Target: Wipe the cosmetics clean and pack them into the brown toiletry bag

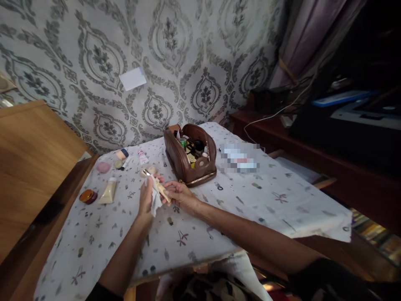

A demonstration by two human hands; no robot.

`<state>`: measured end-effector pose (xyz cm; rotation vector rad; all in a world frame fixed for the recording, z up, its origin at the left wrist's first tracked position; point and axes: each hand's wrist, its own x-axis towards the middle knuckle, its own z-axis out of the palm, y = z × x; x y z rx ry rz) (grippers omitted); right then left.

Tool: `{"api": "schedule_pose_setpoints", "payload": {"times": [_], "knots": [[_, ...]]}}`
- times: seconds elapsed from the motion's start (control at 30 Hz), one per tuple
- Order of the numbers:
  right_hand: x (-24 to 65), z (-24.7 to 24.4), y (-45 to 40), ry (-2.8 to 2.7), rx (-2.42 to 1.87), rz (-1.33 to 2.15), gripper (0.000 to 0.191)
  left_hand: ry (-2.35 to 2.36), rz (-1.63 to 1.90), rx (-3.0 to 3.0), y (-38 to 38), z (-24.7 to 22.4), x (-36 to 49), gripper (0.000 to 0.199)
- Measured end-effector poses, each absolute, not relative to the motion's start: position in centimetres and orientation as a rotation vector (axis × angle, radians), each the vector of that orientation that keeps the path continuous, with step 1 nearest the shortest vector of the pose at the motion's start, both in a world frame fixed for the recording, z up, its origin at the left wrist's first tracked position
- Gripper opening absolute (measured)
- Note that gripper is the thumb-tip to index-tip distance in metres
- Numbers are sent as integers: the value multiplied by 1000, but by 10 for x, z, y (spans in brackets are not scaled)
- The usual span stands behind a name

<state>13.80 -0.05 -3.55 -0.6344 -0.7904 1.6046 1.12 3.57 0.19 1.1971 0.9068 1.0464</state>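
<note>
My left hand [146,198] is closed around a white wipe or tissue [156,202] and a slim cream-coloured item. The slim cream-coloured item [162,190] has a shiny tip at its upper end; its exact kind is unclear. Fingers of my right hand [183,197] pinch its lower end. Just beyond both hands stands an unzipped brown cosmetic bag [175,161], with several small jars and bottles inside. A small pale round item [152,170] lies on the cloth behind my left hand, partly hidden.
On the patterned tablecloth [125,234], to the left, are a beige squeeze tube [108,191], an orange-lidded jar [88,196], a pink oval item [103,167], a pink-and-white tube [143,156] and a dark-capped bottle [122,154]. A blurred-out pack [239,158] lies right of the bag. Wallpaper rises behind.
</note>
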Motion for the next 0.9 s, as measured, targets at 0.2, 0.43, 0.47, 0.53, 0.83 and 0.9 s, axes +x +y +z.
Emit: {"api": "schedule_pose_setpoints", "payload": {"times": [0.2, 0.43, 0.47, 0.53, 0.83, 0.9], "knots": [[138, -40, 0, -807, -663, 1568, 61, 871, 994, 1171, 24, -9, 21, 47], [139, -39, -1, -1063, -874, 1329, 49, 861, 1109, 1329, 32, -7, 6, 37], [140, -39, -1, -1097, -913, 1263, 48, 884, 1138, 1381, 33, -7, 4, 38], [142, -38, -2, -1144, -958, 1162, 48, 945, 1160, 1470, 34, -6, 0, 43], [142, -24, -4, -1099, -694, 1210, 47, 841, 808, 1608, 34, -13, 1, 49], [144, -19, -6, -1036, -686, 1248, 46, 791, 699, 1606, 36, -12, -1, 47]]}}
